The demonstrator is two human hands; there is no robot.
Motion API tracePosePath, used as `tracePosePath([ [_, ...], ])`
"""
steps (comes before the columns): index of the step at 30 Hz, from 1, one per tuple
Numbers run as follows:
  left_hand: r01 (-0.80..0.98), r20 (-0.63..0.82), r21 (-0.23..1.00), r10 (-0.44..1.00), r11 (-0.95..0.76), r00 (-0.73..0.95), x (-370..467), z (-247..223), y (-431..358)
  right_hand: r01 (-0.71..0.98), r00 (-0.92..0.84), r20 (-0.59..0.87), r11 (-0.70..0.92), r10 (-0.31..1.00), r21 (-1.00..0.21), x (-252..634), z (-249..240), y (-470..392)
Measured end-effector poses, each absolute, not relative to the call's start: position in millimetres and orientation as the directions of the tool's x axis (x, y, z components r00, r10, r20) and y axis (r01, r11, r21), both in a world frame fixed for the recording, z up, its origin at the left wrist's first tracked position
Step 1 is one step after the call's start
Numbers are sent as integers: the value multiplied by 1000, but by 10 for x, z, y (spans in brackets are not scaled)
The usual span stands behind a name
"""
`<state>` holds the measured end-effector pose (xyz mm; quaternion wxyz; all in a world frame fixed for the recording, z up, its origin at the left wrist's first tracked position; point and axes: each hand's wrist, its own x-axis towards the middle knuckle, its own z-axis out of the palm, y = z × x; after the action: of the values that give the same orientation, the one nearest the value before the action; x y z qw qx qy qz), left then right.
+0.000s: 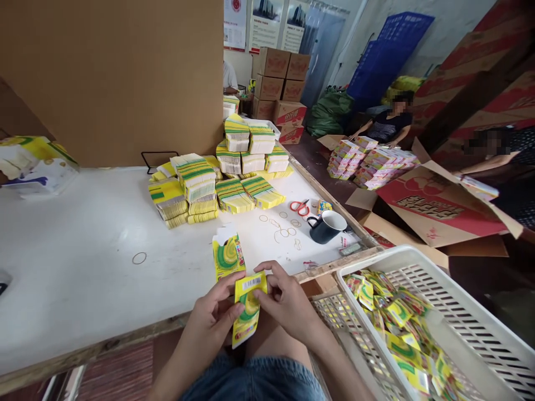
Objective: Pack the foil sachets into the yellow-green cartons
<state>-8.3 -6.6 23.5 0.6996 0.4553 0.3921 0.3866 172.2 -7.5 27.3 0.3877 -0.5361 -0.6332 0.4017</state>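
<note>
My left hand (pixel 218 313) and my right hand (pixel 286 301) hold a small yellow and green packet (pixel 249 306) between them, in front of my lap at the table's edge. Its barcode end points up and away from me, and both thumbs press on its printed face. The left fingers grip its left side; the right fingers pinch near its upper right corner. Just beyond the packet, a yellow carton (pixel 227 253) with white flaps lies on the white table (pixel 104 289). Part of its near end is hidden by my left hand.
Stacks of flat yellow cartons (pixel 196 181) stand at the back. Rubber bands (pixel 285 232), red-handled scissors (pixel 300 208) and a dark mug (pixel 322 229) lie to the right. A white basket (pixel 472 303) holds many packets. Two people sit by open cardboard boxes (pixel 443 206).
</note>
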Motion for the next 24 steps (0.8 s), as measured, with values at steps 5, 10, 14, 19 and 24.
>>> tracePosePath([
  [5, -212, -174, 946, 937, 244, 302, -49, 227, -54, 333, -70, 112, 129, 991, -934, 1675, 257, -131],
  [10, -35, -85, 995, 973, 94, 216, -27, 261, -62, 175, 74, 168, 153, 983, -972, 1751, 293, -126],
  [14, 37, 67, 997, 992, -71, 111, 9, 313, -108, -63, 112, 218, 226, 970, -972, 1713, 288, -153],
  [19, -20, 47, 999, 999, -47, -4, 64, 311, -216, -120, 87, 233, 243, 969, -963, 1627, 273, -221],
  [24, -64, 85, 994, 996, -83, 21, 174, 279, -260, -64, 70, 270, 275, 960, -959, 1629, 277, -235],
])
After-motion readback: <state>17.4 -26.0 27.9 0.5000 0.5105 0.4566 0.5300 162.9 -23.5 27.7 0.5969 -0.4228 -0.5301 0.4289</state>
